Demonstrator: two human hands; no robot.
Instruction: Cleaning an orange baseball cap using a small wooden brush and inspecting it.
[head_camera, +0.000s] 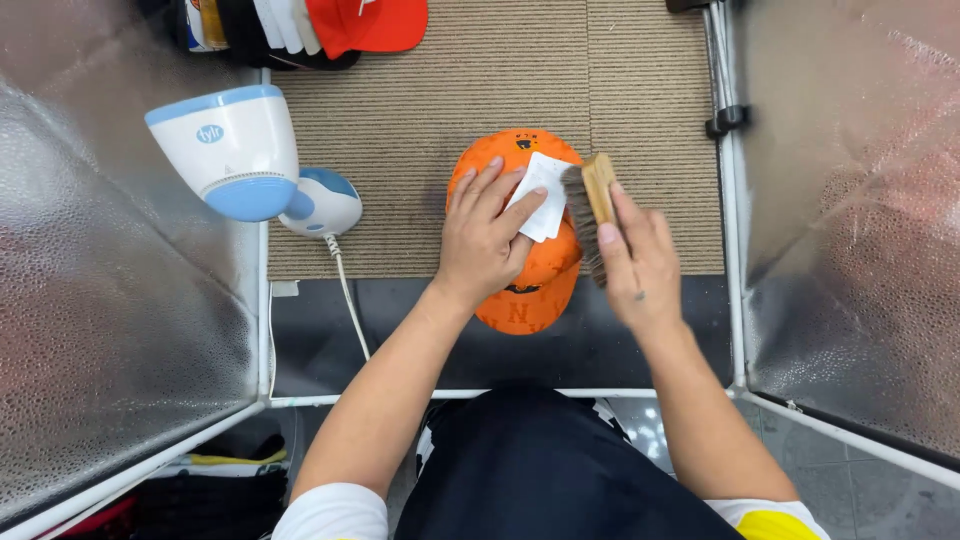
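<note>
Head view: left hand (485, 235) lies spread, pinning an orange cap (525, 300) and white cloth (541, 195) to the tabletop (400, 110). Right hand (635, 265) is clamped on a wooden brush (590, 210), bristles at the crown. Short, light strokes seem best, cap held steady. Farther left sits a white-and-blue steamer (235, 150).

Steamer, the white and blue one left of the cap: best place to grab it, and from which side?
Probably the narrow blue-and-white handle end beside the wide head, approached from the right, the open mat side. The cord trails toward the person, and a reflective panel blocks the left.
</note>
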